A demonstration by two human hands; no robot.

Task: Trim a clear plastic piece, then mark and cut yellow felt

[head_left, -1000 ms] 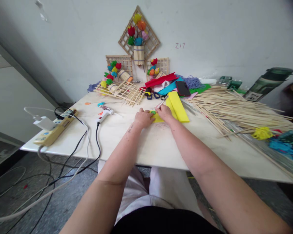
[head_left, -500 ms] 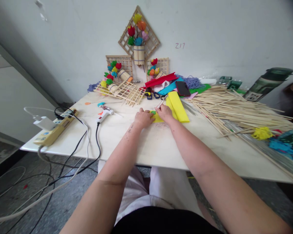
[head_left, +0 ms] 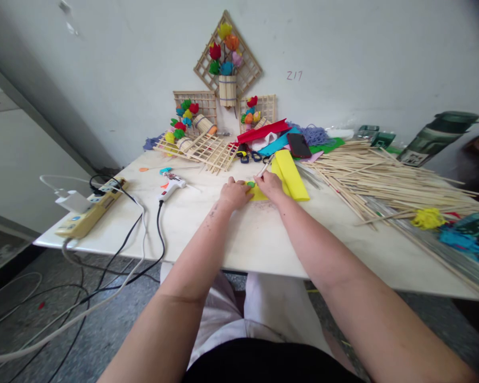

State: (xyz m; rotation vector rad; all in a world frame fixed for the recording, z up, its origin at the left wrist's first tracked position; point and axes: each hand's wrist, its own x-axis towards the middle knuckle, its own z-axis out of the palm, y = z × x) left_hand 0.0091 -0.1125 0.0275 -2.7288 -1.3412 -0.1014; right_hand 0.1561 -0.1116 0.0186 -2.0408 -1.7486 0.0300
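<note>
My left hand (head_left: 234,193) lies on the near end of a yellow foam sheet (head_left: 289,174) at the middle of the white table (head_left: 207,229), fingers curled down and pressing it and a small green piece (head_left: 250,184). My right hand (head_left: 268,184) sits just to the right, its fingers pinched on a thin white pen (head_left: 263,170) whose tip meets the yellow sheet beside the green piece. The two hands almost touch.
A white glue gun (head_left: 171,187) and a power strip (head_left: 90,210) with cables lie at the left. Wooden lattice frames with foam flowers (head_left: 207,139) and coloured foam sheets stand at the back. A big heap of bamboo sticks (head_left: 383,178) covers the right side.
</note>
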